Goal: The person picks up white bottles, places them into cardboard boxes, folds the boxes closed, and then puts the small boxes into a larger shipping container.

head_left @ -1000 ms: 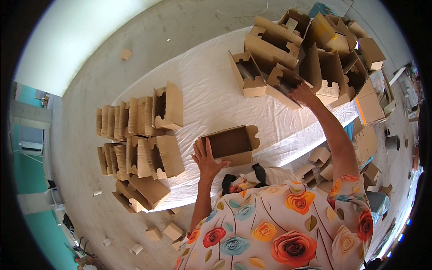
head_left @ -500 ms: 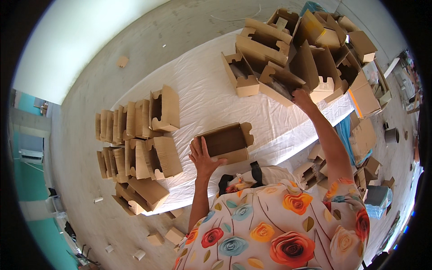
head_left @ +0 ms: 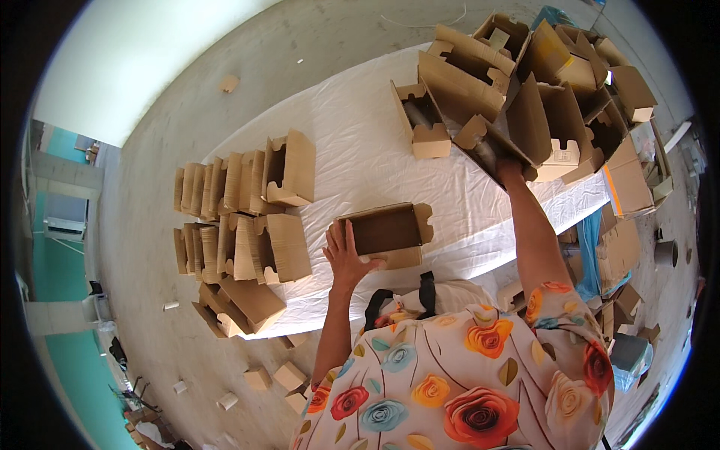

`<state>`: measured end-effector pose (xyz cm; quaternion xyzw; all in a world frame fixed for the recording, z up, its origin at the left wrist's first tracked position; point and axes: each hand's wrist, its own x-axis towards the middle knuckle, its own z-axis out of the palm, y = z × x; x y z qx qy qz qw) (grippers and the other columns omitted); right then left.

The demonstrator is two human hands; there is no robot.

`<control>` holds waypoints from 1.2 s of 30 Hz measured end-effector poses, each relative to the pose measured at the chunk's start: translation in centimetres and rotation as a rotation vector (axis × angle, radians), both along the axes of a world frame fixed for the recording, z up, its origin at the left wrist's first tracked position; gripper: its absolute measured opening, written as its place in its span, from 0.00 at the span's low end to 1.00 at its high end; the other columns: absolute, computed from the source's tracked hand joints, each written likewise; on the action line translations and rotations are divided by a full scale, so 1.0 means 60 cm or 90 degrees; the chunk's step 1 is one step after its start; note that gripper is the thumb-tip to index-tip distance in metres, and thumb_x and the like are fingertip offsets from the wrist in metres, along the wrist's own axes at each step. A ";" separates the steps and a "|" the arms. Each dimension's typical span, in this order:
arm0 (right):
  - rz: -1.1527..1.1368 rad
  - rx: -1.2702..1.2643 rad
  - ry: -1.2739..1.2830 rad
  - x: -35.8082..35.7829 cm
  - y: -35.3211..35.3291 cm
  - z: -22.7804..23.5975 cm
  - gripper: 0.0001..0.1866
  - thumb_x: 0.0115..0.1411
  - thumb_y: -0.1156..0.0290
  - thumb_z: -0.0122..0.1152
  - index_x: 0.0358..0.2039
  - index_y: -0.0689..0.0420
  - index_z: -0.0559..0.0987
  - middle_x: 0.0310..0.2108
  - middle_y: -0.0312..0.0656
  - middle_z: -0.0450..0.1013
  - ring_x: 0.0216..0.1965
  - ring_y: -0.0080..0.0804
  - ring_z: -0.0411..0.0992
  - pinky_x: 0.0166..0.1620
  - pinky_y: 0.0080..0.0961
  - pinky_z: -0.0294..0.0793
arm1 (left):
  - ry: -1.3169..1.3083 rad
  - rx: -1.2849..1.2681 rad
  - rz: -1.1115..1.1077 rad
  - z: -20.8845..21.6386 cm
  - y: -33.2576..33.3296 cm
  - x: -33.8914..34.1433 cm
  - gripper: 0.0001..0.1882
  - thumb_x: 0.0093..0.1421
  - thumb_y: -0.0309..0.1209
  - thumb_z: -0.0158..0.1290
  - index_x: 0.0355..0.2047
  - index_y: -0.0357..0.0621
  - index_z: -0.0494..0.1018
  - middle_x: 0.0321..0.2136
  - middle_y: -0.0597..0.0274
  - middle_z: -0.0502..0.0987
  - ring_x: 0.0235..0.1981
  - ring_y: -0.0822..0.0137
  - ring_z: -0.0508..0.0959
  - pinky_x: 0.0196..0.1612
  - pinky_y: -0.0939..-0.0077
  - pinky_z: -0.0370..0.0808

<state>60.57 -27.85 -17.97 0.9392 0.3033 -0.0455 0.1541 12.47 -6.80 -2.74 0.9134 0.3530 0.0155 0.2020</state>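
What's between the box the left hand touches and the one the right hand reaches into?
The head view shows only wrinkled white cloth between the near box and the far box.

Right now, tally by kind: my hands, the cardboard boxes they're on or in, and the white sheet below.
Hands: 2 (left hand, right hand)
Cardboard boxes: 2 (left-hand box, right-hand box)
White sheet: 1
Total: 5

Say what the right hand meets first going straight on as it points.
Likely the far inner wall of the open box that the right hand reaches into, though depth inside is hard to judge.
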 end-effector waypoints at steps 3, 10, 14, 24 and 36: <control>-0.061 0.051 0.184 -0.001 0.008 0.031 0.20 0.53 0.66 0.51 0.46 0.59 0.74 0.49 0.51 0.69 0.51 0.44 0.68 0.53 0.38 0.67 | -0.011 0.008 0.006 -0.003 0.000 -0.005 0.67 0.30 0.56 0.65 0.64 0.50 0.38 0.65 0.49 0.36 0.64 0.40 0.38 0.57 0.36 0.43; 0.008 0.216 0.167 -0.073 -0.015 0.164 0.34 0.41 0.62 0.61 0.50 0.64 0.68 0.49 0.57 0.67 0.51 0.49 0.66 0.54 0.34 0.66 | -0.045 0.008 0.004 -0.015 0.003 -0.011 0.67 0.29 0.61 0.63 0.65 0.53 0.38 0.65 0.50 0.36 0.63 0.39 0.38 0.57 0.35 0.43; -0.053 0.196 0.224 -0.125 0.007 0.251 0.40 0.40 0.59 0.64 0.53 0.66 0.65 0.52 0.59 0.63 0.54 0.49 0.62 0.56 0.34 0.62 | -0.050 -0.001 0.001 -0.018 0.005 -0.011 0.67 0.29 0.60 0.63 0.65 0.54 0.38 0.65 0.49 0.36 0.63 0.39 0.38 0.57 0.35 0.43; -0.047 0.315 0.124 -0.198 0.027 0.380 0.26 0.44 0.68 0.60 0.44 0.66 0.69 0.46 0.59 0.66 0.49 0.52 0.66 0.50 0.41 0.67 | -0.077 -0.001 -0.009 -0.027 0.008 -0.016 0.65 0.29 0.61 0.62 0.64 0.53 0.41 0.64 0.47 0.37 0.63 0.38 0.39 0.56 0.34 0.43; 0.078 0.740 0.246 -0.423 -0.030 0.599 0.20 0.47 0.71 0.64 0.42 0.59 0.72 0.33 0.43 0.70 0.29 0.29 0.68 0.35 0.25 0.71 | -0.111 -0.024 -0.016 -0.022 0.010 -0.016 0.66 0.29 0.59 0.63 0.64 0.52 0.40 0.64 0.44 0.38 0.62 0.36 0.40 0.56 0.34 0.44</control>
